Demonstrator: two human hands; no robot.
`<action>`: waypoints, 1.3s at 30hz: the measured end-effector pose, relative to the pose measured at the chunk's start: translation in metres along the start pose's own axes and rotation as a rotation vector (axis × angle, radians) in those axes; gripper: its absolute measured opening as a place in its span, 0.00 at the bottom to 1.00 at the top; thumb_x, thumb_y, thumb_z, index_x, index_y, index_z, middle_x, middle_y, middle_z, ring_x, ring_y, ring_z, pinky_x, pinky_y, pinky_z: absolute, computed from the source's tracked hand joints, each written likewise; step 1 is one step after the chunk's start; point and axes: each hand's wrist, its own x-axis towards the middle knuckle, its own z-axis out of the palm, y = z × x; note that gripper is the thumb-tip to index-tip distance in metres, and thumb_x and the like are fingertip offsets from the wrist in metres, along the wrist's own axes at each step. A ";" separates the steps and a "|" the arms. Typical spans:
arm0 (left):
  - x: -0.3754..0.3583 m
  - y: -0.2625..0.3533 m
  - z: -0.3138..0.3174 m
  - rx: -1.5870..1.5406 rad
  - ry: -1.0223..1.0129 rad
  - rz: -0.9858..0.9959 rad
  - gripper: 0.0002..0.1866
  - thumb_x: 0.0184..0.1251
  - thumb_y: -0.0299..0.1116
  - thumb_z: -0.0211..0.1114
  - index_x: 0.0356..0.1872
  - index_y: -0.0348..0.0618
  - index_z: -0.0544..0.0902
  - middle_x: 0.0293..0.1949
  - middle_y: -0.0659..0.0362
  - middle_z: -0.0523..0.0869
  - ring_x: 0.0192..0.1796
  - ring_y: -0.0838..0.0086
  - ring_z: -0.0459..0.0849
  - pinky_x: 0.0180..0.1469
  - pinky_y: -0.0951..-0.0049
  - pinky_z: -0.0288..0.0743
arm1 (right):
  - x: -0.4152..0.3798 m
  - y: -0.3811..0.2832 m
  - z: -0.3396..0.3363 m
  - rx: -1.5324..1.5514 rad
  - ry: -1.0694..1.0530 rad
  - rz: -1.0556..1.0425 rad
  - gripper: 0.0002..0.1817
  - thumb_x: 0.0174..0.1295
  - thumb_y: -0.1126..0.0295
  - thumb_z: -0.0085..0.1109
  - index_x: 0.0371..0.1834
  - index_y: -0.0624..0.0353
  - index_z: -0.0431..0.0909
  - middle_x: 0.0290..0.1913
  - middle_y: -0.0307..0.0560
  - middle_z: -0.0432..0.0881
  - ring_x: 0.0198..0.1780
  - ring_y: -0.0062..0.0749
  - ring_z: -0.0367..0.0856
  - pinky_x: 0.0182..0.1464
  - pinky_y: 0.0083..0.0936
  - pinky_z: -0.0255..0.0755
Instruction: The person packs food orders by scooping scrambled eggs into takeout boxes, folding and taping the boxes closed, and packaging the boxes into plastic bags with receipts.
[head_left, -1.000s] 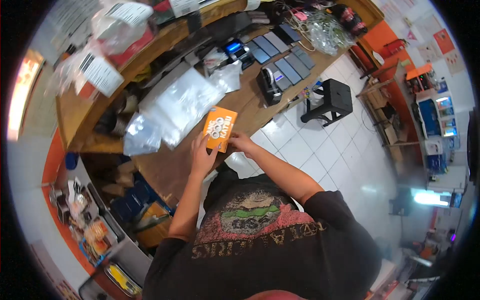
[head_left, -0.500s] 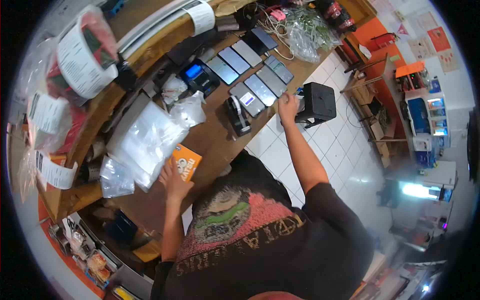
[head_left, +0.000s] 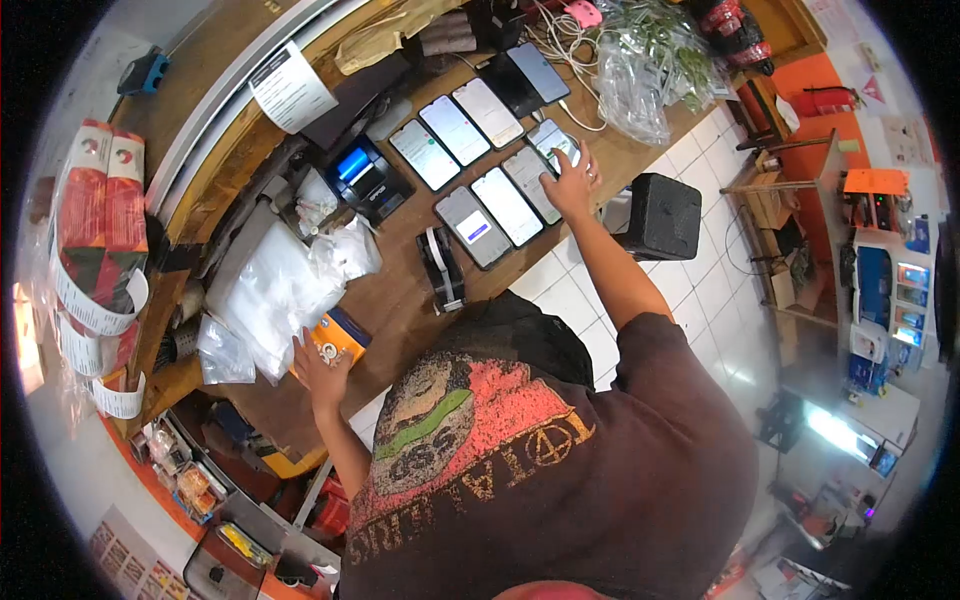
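Note:
My right hand (head_left: 572,183) reaches over the far right phone (head_left: 550,140) in the nearer row, fingers apart and a fingertip at its lit screen. Beside it lie a grey-screened phone (head_left: 530,178), a bright white-screened phone (head_left: 506,206) and a phone with a purple button (head_left: 474,228). Behind them more lit phones (head_left: 452,130) form a second row. My left hand (head_left: 322,374) rests with spread fingers at the left edge of an orange box (head_left: 345,335), next to clear plastic bags (head_left: 270,290).
A blue-lit label printer (head_left: 372,180) and a black device with a pale strip (head_left: 441,268) stand on the wooden table. White cables (head_left: 570,45) and plastic-wrapped greenery (head_left: 655,60) lie at the far end. A black stool (head_left: 662,217) stands by the table edge. Printed paper strips (head_left: 290,88) hang at the shelf.
My right hand has moved from the table's edge onto the far right phone. My left hand remains by the orange box, its fingers now more spread. The whole view has shifted.

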 end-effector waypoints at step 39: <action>0.122 -0.091 -0.002 -0.237 0.312 0.146 0.11 0.68 0.27 0.58 0.44 0.48 0.88 0.44 0.56 0.89 0.51 0.56 0.83 0.54 0.61 0.76 | -0.134 -0.076 -0.016 0.241 -0.041 -0.233 0.23 0.51 0.68 0.61 0.54 0.45 0.83 0.48 0.50 0.71 0.52 0.49 0.67 0.56 0.48 0.60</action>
